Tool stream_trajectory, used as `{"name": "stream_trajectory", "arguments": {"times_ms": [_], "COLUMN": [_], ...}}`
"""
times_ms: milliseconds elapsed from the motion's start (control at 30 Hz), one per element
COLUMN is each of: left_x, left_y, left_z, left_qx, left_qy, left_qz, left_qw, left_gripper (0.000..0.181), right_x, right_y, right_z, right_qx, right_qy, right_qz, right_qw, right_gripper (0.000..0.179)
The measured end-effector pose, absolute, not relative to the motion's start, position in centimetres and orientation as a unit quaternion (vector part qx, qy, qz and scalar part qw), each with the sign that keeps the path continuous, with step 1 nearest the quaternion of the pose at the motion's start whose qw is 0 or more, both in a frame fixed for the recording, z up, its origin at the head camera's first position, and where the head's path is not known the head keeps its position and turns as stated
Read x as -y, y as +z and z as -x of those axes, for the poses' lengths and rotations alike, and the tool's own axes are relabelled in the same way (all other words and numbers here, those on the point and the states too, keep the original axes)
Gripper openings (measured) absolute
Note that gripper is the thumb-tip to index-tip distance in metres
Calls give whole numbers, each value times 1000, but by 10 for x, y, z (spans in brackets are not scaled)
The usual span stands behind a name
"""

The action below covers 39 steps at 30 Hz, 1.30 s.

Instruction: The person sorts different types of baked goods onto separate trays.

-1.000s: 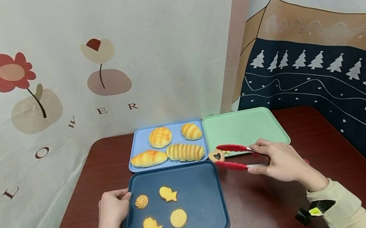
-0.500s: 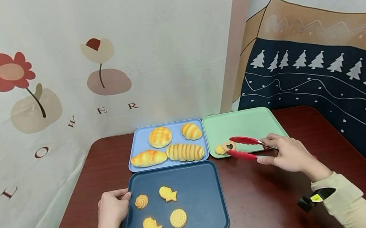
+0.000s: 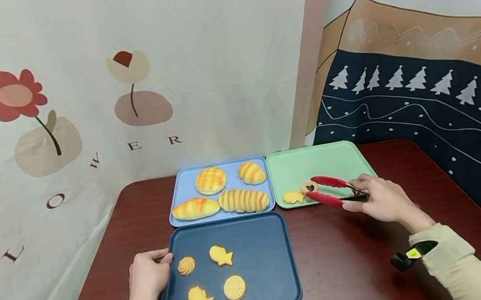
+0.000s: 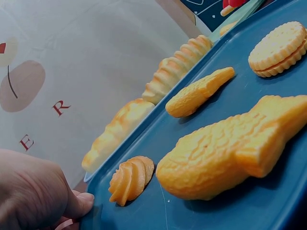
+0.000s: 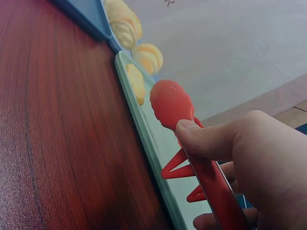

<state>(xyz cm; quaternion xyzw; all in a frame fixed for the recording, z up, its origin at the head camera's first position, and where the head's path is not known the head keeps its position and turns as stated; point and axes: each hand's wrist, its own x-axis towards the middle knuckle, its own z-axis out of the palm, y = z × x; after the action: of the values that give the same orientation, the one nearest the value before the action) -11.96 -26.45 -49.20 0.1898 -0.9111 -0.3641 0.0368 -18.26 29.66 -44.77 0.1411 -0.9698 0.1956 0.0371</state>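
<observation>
At the left edge of the dark blue tray, my left hand pinches the rim between thumb and fingers. That tray bears two fish-shaped biscuits, a swirl cookie and a round sandwich biscuit. My right hand grips red-tipped tongs over the front of the green tray. Between the tong tips is a round cookie with a dark heart, low over the tray. Just left of it lies another fish-shaped biscuit. In the right wrist view the tongs hide the heart cookie.
A light blue tray with several breads, among them a long ridged loaf, stands behind the dark tray and touches the green one. All sit on a dark red-brown table. A printed cloth hangs behind.
The right hand has carried the heart cookie in the tongs rightward, from the green tray's left corner to a spot right of the fish biscuit. The left hand stays at the dark tray's rim.
</observation>
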Motion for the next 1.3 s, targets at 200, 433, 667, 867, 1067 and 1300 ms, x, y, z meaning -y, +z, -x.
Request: {"name": "stream_trajectory", "arguments": {"times_ms": [200,433,667,867,1067,1300], "left_x": [264,264,266,265,265,265], "left_y": [-493,-494,-495,-495,-493,-492], "left_z": [119,118,118,118,119,119], "left_qx": [908,908,908,907,908,908], "left_qy": [-370,-372,-371,-372,-372,-372], "left_qz": [-195,-193,-194,-194,-192,-190], "left_qw": [25,24,23,24,27,26], "left_gripper": [31,31,30,30,30,31], "right_x": [-299,-302,-305,-302,-284,-250], "right_y": [-451,-457,-459,-460,-459,-454], "right_z": [186,187,186,182,171,156], "right_qx": [973,978,978,978,973,963], "right_qy": [190,178,177,181,190,214], "right_qz": [-126,-112,-112,-105,-126,-156], "right_qw": [28,21,22,18,36,50], "right_gripper": [77,78,82,97,102,100]}}
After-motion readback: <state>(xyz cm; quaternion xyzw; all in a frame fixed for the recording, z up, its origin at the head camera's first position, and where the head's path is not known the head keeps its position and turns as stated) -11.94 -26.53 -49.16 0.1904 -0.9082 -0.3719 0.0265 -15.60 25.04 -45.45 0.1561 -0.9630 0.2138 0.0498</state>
